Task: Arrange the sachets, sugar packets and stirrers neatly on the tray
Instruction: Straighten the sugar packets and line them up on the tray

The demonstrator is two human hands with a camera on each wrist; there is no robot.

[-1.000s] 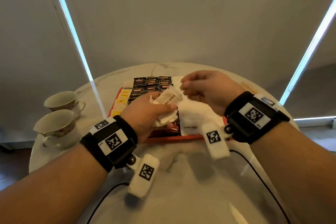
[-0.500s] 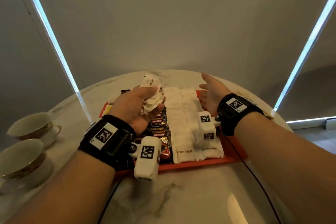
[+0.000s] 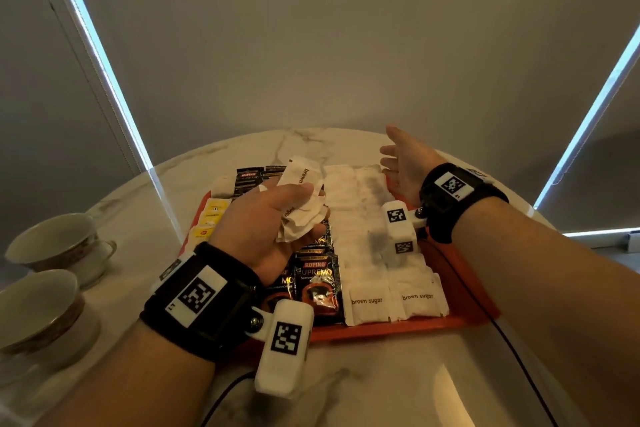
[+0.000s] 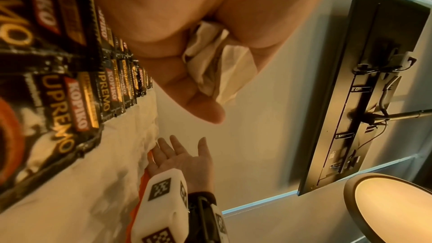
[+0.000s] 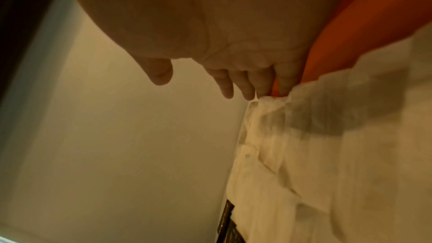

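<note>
An orange tray (image 3: 388,329) on the round marble table holds rows of black coffee sachets (image 3: 320,282), yellow sachets (image 3: 211,218) at its left, and two rows of white brown sugar packets (image 3: 367,243). My left hand (image 3: 277,215) hovers over the coffee sachets and grips a bunch of white sugar packets (image 3: 301,199), also seen crumpled in the palm (image 4: 210,66). My right hand (image 3: 403,166) is open with straight fingers at the tray's far right edge, its fingertips (image 5: 284,88) touching the end of the right sugar row (image 5: 304,145). No stirrers are in view.
Two teacups on saucers (image 3: 52,250) stand at the table's left edge. A black cable (image 3: 512,350) runs from the right wrist across the near table. Grey blinds hang behind the table.
The right hand left the bunch held by the left hand and moved out flat to the tray's right far edge. The left hand lifted the packets slightly. The head view shifted closer.
</note>
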